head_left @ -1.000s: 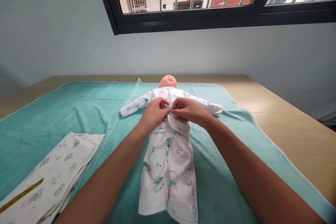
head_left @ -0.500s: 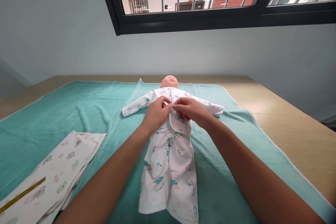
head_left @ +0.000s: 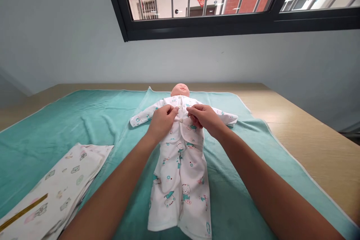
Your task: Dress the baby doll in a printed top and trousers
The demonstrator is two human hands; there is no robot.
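Observation:
A doll lies on its back, dressed in a white baby jacket with a teal bear print and matching pants. Small round buttons run down the jacket's front; one button shows between and just below my hands. My left hand is closed in a pinch at the left side of the front opening, near an upper button. Opposite it, my right hand pinches at the right side, its other fingers curled over the cloth. What lies exactly between the fingertips is partly hidden.
A teal blanket covers much of the wooden tabletop. Folded printed cloth with a gold strip lies at the left front. Behind the table are a grey wall and a dark-framed barred window.
My hands have drawn apart from the middle of the jacket, the left one moving further left. The button between them has come into sight. The camera view has tipped up slightly.

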